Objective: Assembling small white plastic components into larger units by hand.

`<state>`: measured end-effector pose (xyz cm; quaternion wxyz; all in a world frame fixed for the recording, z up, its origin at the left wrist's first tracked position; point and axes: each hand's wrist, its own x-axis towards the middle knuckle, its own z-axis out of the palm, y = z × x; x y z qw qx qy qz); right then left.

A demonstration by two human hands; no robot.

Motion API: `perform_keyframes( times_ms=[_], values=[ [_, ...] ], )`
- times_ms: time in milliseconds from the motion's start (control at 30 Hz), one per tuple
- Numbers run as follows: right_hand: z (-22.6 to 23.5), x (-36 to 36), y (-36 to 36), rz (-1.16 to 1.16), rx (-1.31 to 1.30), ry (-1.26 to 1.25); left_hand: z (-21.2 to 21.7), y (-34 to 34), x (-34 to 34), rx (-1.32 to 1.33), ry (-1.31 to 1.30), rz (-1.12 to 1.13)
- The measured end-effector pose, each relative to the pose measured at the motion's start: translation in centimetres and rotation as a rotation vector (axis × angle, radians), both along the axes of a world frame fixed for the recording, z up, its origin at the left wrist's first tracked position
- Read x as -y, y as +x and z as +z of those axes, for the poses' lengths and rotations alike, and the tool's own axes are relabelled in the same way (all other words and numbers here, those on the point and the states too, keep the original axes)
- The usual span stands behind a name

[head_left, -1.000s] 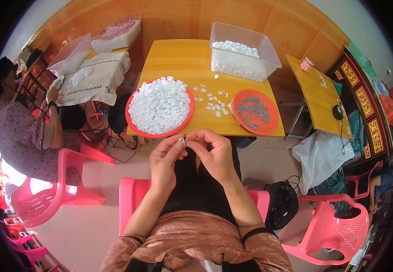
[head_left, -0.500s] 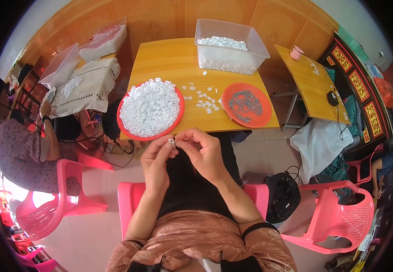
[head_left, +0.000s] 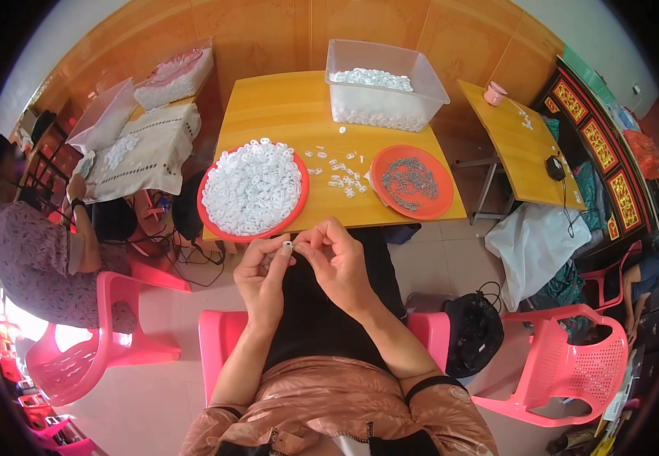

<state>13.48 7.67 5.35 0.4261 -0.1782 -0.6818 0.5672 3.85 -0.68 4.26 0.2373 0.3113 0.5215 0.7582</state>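
In front of my body, just off the table's near edge, my left hand is closed, pinching a small white plastic piece between thumb and fingers. My right hand meets it from the right, its thumb and index finger pressed together beside the piece. Whatever sits in that right pinch is too small to make out. Beyond my left hand a red basin is heaped with white pieces. To the right, an orange-red tray bears thin grey metal parts. Loose white pieces lie between the two.
A clear plastic bin of white pieces stands at the yellow table's far side. At left a person sits by a cloth-covered table. Right of me are a black bag, a pink chair and another table.
The white piece has turned slightly in my left fingers, and both hands sit a little lower in the picture. The table and its contents have shifted slightly with the view.
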Motion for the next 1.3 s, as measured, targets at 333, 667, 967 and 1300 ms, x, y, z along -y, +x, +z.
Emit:
perform_keyframes(
  times_ms=[333,667,967,1300],
  values=[
    [-0.5,0.0,-0.5,-0.099,-0.056,0.086,-0.3,0.1,-0.3,-0.257,-0.019,0.103],
    [0.1,0.1,0.0,-0.038,0.001,-0.121,-0.1,0.7,-0.3,-0.131,-0.018,0.084],
    [0.5,-0.2,0.0,0.063,-0.041,-0.207,0.1,-0.4,-0.2,0.227,0.008,-0.046],
    [1.0,-0.4,0.5,-0.011,0.132,0.068,0.0,-0.3,-0.3,0.209,0.003,-0.039]
  ],
)
